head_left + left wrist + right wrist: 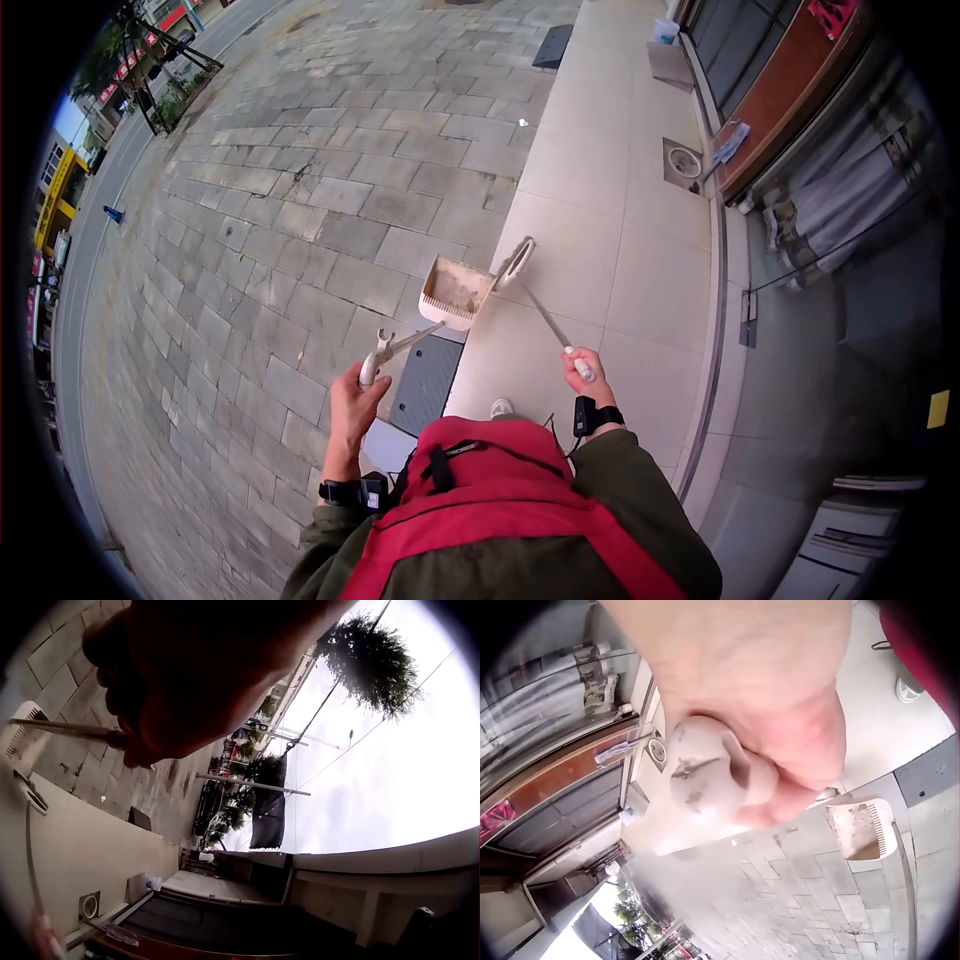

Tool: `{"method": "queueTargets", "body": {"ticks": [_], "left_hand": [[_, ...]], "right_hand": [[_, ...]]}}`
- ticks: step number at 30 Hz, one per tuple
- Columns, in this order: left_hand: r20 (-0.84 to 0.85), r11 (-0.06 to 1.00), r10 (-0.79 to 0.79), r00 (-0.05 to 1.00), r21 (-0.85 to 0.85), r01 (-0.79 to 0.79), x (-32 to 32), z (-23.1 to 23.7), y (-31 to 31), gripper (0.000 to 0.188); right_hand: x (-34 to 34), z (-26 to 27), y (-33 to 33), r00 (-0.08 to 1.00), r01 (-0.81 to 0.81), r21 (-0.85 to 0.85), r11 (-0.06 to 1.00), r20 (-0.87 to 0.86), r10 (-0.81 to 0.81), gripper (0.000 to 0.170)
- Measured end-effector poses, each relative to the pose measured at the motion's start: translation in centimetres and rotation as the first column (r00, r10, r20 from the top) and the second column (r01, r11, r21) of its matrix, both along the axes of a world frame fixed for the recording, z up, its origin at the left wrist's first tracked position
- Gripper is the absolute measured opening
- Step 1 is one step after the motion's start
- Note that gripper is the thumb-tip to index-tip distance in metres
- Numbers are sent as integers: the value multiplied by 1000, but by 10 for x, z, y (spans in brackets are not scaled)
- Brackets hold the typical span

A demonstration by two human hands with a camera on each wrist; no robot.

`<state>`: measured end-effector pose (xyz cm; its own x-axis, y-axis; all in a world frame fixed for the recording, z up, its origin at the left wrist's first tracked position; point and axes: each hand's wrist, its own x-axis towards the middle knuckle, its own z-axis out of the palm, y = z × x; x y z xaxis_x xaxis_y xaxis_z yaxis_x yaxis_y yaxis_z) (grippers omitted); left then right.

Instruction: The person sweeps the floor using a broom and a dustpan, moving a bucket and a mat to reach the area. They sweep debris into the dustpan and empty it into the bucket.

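Note:
My left hand (352,408) grips the pale handle of a long-handled dustpan (457,290). The pan is off-white with a comb-toothed edge and some dirt inside; it sits where the grey paving meets the pale tiles. In my right hand (588,376) is the white grip of a broom (516,264), its grey stick slanting forward and left. The broom head is right beside the pan's right edge. In the right wrist view the handle's rounded white end (705,771) pokes out of the fist. The left wrist view has the left hand (180,682) dark and close around the dustpan stick.
A dark ramp plate (428,380) lies at the step edge, just behind the pan. Glass doors and a curtain (850,205) line the right side. A round floor fitting (684,163) and a bucket (665,31) are farther ahead. The road (100,230) runs at left.

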<state>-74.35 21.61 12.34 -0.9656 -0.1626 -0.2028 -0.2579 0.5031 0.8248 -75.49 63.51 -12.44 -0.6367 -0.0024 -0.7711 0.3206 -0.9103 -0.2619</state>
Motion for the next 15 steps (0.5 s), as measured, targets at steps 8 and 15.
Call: {"method": "queueTargets", "body": {"ticks": [8, 15], "left_hand": [[-45, 998, -40, 998, 48, 43, -94, -22, 21, 28], [47, 990, -70, 996, 123, 64, -189, -18, 49, 22]], "right_hand": [[66, 111, 48, 999, -8, 377, 926, 49, -12, 11], [40, 41, 82, 946, -231, 322, 918, 296, 134, 14]]}}
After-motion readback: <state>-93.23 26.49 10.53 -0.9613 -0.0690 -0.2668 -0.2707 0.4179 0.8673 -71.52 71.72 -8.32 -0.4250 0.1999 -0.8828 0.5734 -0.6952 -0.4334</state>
